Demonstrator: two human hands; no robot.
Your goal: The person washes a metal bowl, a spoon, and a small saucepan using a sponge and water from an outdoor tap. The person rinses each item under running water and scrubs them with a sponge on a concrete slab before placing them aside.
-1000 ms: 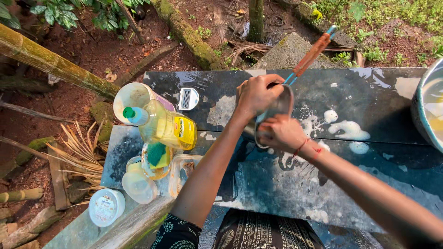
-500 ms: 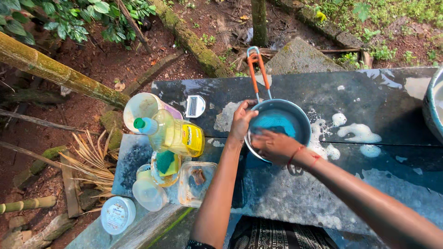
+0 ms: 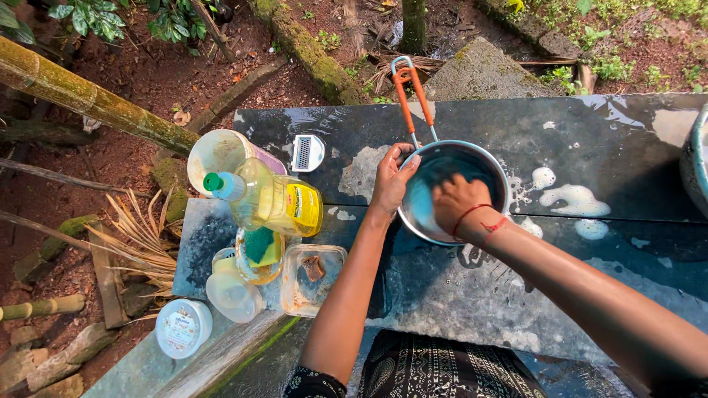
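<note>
A steel saucepan (image 3: 493,168) with an orange wire handle (image 3: 408,94) rests on the wet dark stone slab (image 3: 590,295). My left hand (image 3: 389,179) grips the pan's left rim. Inside the bowl, my right hand (image 3: 456,203), with a red thread at the wrist, presses against the bottom; whatever it holds is hidden by the fingers. Patches of white foam (image 3: 574,200) lie on the slab to the right of the pan.
Left of the pan stand a yellow liquid bottle (image 3: 274,199), a large plastic jar (image 3: 219,151), a cup with a green sponge (image 3: 259,249), a clear tub (image 3: 316,278), a round lid (image 3: 183,327) and a small white brush (image 3: 307,152). A metal basin's edge (image 3: 695,166) shows at right. Soil and bamboo (image 3: 88,99) lie beyond.
The pan went from tilted up in both hands to lying flat on the slab, handle pointing away. My right hand moved from the rim into the bowl.
</note>
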